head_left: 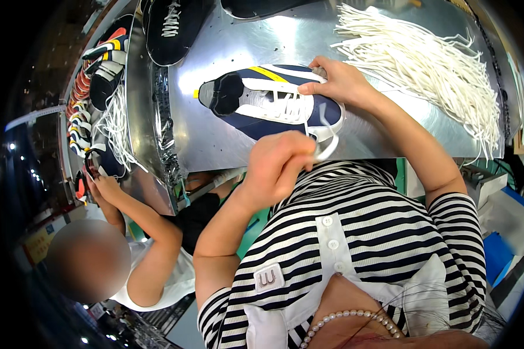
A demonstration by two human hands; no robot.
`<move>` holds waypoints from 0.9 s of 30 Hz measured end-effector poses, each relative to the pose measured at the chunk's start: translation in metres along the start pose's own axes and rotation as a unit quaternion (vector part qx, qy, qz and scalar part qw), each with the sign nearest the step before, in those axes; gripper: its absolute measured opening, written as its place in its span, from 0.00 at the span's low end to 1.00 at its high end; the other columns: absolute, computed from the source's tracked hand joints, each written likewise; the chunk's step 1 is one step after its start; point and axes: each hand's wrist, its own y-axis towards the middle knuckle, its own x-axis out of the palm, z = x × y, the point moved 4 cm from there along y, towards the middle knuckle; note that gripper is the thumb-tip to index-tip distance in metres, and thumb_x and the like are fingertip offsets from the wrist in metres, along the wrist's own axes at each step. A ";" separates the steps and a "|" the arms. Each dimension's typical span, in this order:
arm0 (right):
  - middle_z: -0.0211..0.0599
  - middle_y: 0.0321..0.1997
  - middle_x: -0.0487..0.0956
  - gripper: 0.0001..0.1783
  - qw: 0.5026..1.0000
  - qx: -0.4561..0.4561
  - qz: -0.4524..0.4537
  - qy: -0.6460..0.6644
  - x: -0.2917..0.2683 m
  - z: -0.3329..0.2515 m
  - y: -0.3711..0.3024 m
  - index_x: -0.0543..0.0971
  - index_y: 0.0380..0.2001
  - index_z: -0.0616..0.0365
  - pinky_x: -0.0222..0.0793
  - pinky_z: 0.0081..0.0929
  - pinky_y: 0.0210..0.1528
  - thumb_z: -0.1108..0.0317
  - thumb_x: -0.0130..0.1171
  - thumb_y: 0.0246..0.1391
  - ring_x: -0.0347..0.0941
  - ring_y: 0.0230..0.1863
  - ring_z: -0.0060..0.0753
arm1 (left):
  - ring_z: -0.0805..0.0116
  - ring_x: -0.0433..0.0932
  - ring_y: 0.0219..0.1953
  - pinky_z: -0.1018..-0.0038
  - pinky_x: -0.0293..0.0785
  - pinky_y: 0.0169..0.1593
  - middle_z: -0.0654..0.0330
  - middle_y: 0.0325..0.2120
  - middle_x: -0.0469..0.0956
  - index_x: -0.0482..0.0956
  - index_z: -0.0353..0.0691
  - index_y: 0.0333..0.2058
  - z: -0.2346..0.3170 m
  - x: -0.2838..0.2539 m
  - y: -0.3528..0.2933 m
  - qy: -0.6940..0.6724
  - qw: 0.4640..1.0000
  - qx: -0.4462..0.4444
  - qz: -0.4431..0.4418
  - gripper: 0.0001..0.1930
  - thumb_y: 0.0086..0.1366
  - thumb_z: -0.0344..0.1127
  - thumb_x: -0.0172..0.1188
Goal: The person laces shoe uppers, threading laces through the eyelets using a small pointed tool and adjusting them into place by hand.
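A navy sneaker [247, 123] with white trim and a yellow stripe lies on its sole on the metal table, toe to the right. White lace crosses its tongue in several rows toward the toe. My right hand [342, 82] grips the toe end from the far side, thumb on top, fingers partly hidden. On the near side, my left hand [280, 166] is closed in a pinch, a little blurred. From it a white shoelace [330, 148] loops up to the lacing near the toe. The lace's tip cannot be made out.
A thick bundle of white laces [425, 75] covers the table's right part. Black shoes [174, 32] stand at the far left edge. On the left, a co-worker's hands [106, 187] are beside a row of shoes [80, 131] and more white laces [117, 125].
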 end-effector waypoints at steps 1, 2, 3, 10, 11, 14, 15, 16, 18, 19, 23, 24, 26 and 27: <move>0.49 0.40 0.81 0.39 1.000 -0.003 -0.010 0.019 -0.001 0.002 0.001 0.75 0.49 0.56 0.71 0.35 0.44 0.37 0.68 0.41 0.78 0.42 0.46 | 0.68 0.74 0.22 0.74 0.71 0.27 0.53 0.24 0.76 0.69 0.35 0.38 0.007 -0.003 -0.002 -0.018 0.999 -0.015 0.024 0.05 0.65 0.21 0.53; 0.48 0.39 0.81 0.38 0.999 -0.007 -0.019 0.038 -0.002 0.004 0.001 0.75 0.48 0.55 0.71 0.34 0.43 0.38 0.68 0.41 0.78 0.41 0.44 | 0.68 0.73 0.21 0.74 0.71 0.26 0.53 0.23 0.75 0.68 0.35 0.38 0.013 -0.005 -0.004 -0.036 0.998 -0.030 0.048 0.05 0.66 0.23 0.54; 0.48 0.39 0.81 0.38 0.999 -0.007 -0.015 0.041 -0.003 0.004 0.001 0.75 0.48 0.55 0.71 0.34 0.43 0.38 0.68 0.41 0.78 0.41 0.44 | 0.69 0.72 0.20 0.74 0.70 0.24 0.53 0.22 0.74 0.66 0.36 0.37 0.020 -0.008 -0.004 -0.088 0.992 -0.026 0.091 0.06 0.66 0.25 0.55; 0.41 0.34 0.80 0.36 0.993 0.014 0.018 0.114 0.001 0.001 -0.002 0.75 0.44 0.54 0.70 0.29 0.38 0.42 0.73 0.37 0.77 0.35 0.35 | 0.66 0.76 0.18 0.73 0.72 0.21 0.51 0.20 0.77 0.68 0.35 0.35 0.037 -0.011 -0.010 -0.092 0.988 0.005 0.128 0.10 0.66 0.33 0.59; 0.43 0.36 0.80 0.37 0.993 0.025 0.009 0.114 0.000 -0.004 -0.004 0.76 0.45 0.55 0.70 0.28 0.39 0.42 0.74 0.36 0.77 0.37 0.36 | 0.65 0.77 0.19 0.71 0.74 0.24 0.49 0.22 0.79 0.71 0.33 0.35 0.035 -0.004 -0.010 -0.075 0.991 -0.037 0.109 0.07 0.66 0.31 0.58; 0.45 0.36 0.80 0.35 0.993 0.006 0.046 0.110 0.002 0.005 0.000 0.77 0.45 0.55 0.71 0.29 0.41 0.44 0.73 0.38 0.77 0.38 0.38 | 0.61 0.76 0.24 0.70 0.72 0.29 0.52 0.38 0.82 0.77 0.37 0.39 0.014 0.014 0.005 0.252 0.966 -0.012 -0.057 0.15 0.53 0.28 0.68; 0.45 0.38 0.81 0.33 0.987 -0.014 0.056 0.149 -0.004 0.004 0.000 0.78 0.45 0.57 0.71 0.30 0.42 0.45 0.71 0.41 0.77 0.38 0.38 | 0.61 0.77 0.26 0.71 0.72 0.30 0.52 0.42 0.80 0.77 0.38 0.40 0.017 0.011 0.006 0.304 0.951 -0.019 -0.053 0.16 0.52 0.31 0.69; 0.44 0.40 0.81 0.30 0.990 -0.036 0.073 0.116 -0.012 0.003 0.003 0.79 0.45 0.58 0.71 0.29 0.42 0.48 0.69 0.44 0.78 0.39 0.36 | 0.60 0.77 0.31 0.70 0.72 0.34 0.54 0.45 0.80 0.78 0.39 0.41 0.014 0.002 0.004 0.340 0.940 -0.023 -0.001 0.17 0.52 0.31 0.69; 0.40 0.42 0.81 0.26 0.988 -0.049 0.119 0.086 -0.029 -0.002 0.000 0.79 0.45 0.56 0.71 0.28 0.41 0.51 0.68 0.47 0.77 0.38 0.34 | 0.59 0.77 0.41 0.68 0.72 0.43 0.58 0.50 0.78 0.78 0.42 0.44 0.010 -0.016 0.001 0.401 0.910 -0.043 0.102 0.19 0.51 0.31 0.69; 0.42 0.37 0.82 0.26 0.966 -0.128 0.204 0.090 -0.035 -0.007 -0.005 0.80 0.43 0.57 0.72 0.34 0.45 0.48 0.64 0.49 0.79 0.39 0.46 | 0.57 0.75 0.47 0.65 0.70 0.48 0.57 0.50 0.78 0.77 0.41 0.45 0.008 -0.024 0.004 0.472 0.876 -0.059 0.076 0.20 0.51 0.30 0.69; 0.33 0.35 0.80 0.22 0.981 -0.109 0.154 0.047 -0.043 -0.028 -0.041 0.79 0.38 0.57 0.72 0.29 0.35 0.51 0.67 0.48 0.78 0.32 0.35 | 0.57 0.71 0.53 0.61 0.60 0.56 0.60 0.47 0.76 0.77 0.42 0.44 -0.015 -0.022 0.023 0.532 0.842 -0.084 0.017 0.18 0.54 0.34 0.66; 0.32 0.34 0.80 0.21 0.984 -0.111 0.136 0.019 -0.036 -0.027 -0.050 0.79 0.38 0.56 0.71 0.28 0.33 0.52 0.67 0.47 0.77 0.30 0.34 | 0.57 0.71 0.53 0.61 0.60 0.56 0.60 0.47 0.76 0.77 0.42 0.44 -0.022 -0.017 0.028 0.530 0.844 -0.086 0.020 0.18 0.54 0.34 0.66; 0.32 0.32 0.78 0.15 0.979 -0.130 0.159 -0.005 -0.021 -0.028 -0.058 0.78 0.36 0.54 0.71 0.30 0.31 0.60 0.68 0.47 0.78 0.30 0.33 | 0.57 0.72 0.50 0.61 0.60 0.54 0.59 0.43 0.76 0.77 0.42 0.43 -0.037 -0.012 0.038 0.537 0.839 -0.079 0.045 0.16 0.54 0.33 0.66; 0.33 0.32 0.78 0.13 0.978 -0.137 0.157 -0.016 -0.017 -0.024 -0.056 0.77 0.35 0.54 0.71 0.29 0.31 0.62 0.66 0.48 0.78 0.29 0.34 | 0.57 0.75 0.43 0.63 0.64 0.49 0.59 0.37 0.78 0.77 0.42 0.42 -0.048 -0.014 0.042 0.544 0.834 -0.091 0.034 0.16 0.54 0.33 0.67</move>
